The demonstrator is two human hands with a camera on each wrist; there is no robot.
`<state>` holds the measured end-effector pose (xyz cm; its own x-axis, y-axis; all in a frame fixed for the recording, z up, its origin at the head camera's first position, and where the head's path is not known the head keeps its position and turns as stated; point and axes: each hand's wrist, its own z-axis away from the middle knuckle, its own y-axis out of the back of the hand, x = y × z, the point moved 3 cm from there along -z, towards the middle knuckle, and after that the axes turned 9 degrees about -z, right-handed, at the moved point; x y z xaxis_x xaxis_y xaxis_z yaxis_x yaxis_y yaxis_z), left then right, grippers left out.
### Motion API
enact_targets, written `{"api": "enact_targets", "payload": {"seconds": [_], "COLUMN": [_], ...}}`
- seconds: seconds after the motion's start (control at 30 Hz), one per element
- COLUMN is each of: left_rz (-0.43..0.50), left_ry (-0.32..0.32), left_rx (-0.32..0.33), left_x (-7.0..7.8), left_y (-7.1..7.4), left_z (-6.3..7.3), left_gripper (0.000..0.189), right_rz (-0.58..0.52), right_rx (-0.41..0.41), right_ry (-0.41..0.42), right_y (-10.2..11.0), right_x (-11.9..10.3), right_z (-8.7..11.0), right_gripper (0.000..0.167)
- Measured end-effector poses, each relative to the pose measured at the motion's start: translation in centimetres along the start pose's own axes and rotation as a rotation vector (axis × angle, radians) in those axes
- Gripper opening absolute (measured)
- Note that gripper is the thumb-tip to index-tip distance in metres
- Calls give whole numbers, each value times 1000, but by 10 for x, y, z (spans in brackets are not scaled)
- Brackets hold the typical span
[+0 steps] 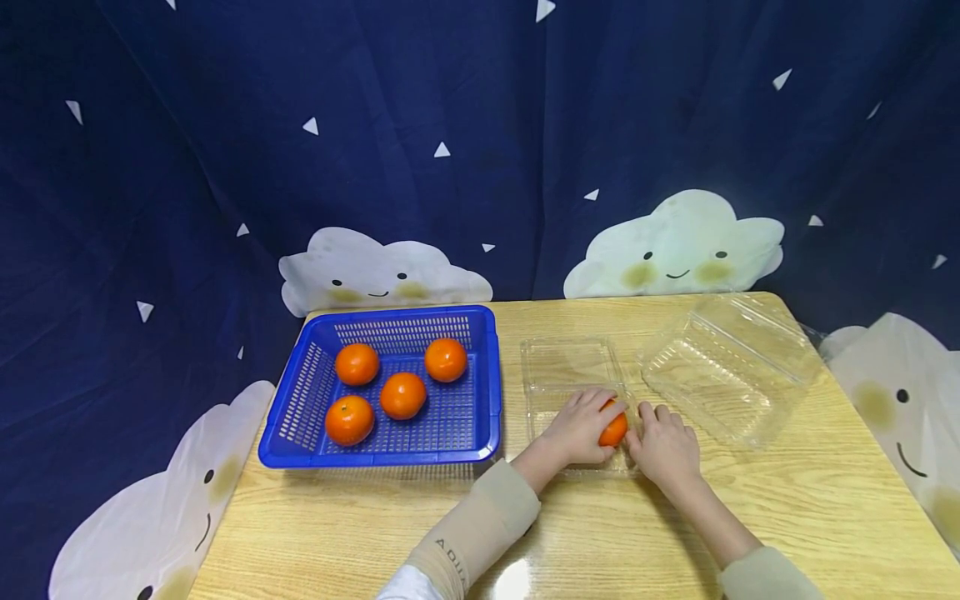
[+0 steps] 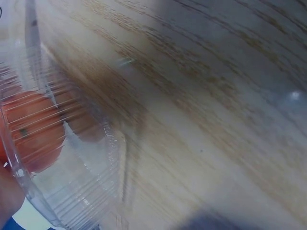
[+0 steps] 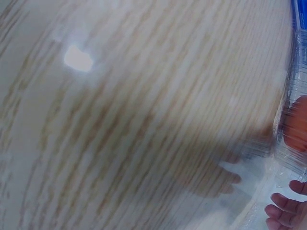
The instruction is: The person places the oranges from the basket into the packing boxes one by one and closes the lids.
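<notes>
My left hand (image 1: 587, 427) grips an orange (image 1: 614, 423) from above, inside the near half of a clear plastic clamshell box (image 1: 531, 408). Through the box's ribbed wall, the left wrist view shows the same orange (image 2: 36, 129), with part of the hand (image 2: 7, 194) at the lower left edge. My right hand (image 1: 666, 446) is just outside the box's right side, its fingertips close to the wall. The right wrist view catches its loosely bent fingers (image 3: 286, 209) beside the box, with nothing between them.
On the left, a blue plastic basket (image 1: 491, 417) holds several oranges (image 1: 403, 396). A second clear clamshell box (image 1: 738, 375) stands with its lid up at the back right of the wooden table (image 1: 600, 533). Behind hangs a dark blue curtain (image 1: 480, 100) with clouds.
</notes>
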<state>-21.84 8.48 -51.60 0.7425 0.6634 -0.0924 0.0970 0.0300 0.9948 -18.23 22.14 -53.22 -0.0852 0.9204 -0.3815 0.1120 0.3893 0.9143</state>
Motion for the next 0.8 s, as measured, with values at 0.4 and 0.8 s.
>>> {"api": "enact_targets", "payload": {"seconds": [0.4,0.8], "left_rz": [-9,-110], "left_ry": [-17,41], "left_rx": [95,204], "left_x": [-6,-16], "left_y": [14,31], "left_z": [6,15], "left_gripper": [52,45], "right_rz": [5,-7], "right_rx": [-18,-4], "right_ry": [-15,-12], "right_y": [-1,-1], "right_x": [1,1], "right_z": [-1,-1], "right_gripper": [42,42]}}
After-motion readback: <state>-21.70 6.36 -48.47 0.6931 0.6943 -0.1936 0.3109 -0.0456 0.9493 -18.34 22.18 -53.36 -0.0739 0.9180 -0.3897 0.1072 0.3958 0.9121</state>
